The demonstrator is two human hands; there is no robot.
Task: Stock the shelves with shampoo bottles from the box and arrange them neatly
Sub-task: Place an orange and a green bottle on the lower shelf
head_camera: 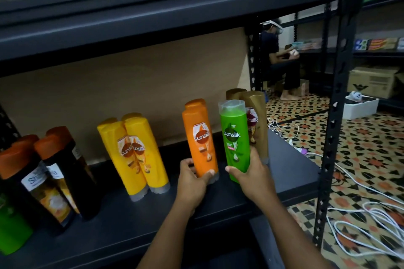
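Shelf (pixel 140 214) board, dark and flat, runs from the left of the view to its right end beside a perforated black upright (pixel 332 129), with its front lip just below the wrists; bare board lies between the yellow pair and the orange bottles, and more to the right of the gold ones. The left hand (pixel 192 178) grips the base of the front orange bottle (pixel 201 140), thumb curled across its lower front, the bottle standing cap-down on the board with a second orange one directly behind it. The right hand (pixel 251 176) clamps the lower part of a green bottle (pixel 235 137), fingers wrapped round it, holding it upright just beside the orange bottle and in front of the gold bottles (pixel 255 120). "sunsilk" reads in white on the orange, green, yellow and gold labels; smaller print is too blurred to read. The yellow bottles (pixel 135 153) stand in a tight cluster to the left, the black bottles (pixel 54 172) with orange caps farther left, partly lettered "Sh". The shelf above (pixel 153 8) overhangs closely, carrying more green bottles. Past the upright, white cables (pixel 367 218) coil on a patterned tile floor, a cardboard box (pixel 371 81) sits nearby, and another person (pixel 282 59) crouches at a far rack.
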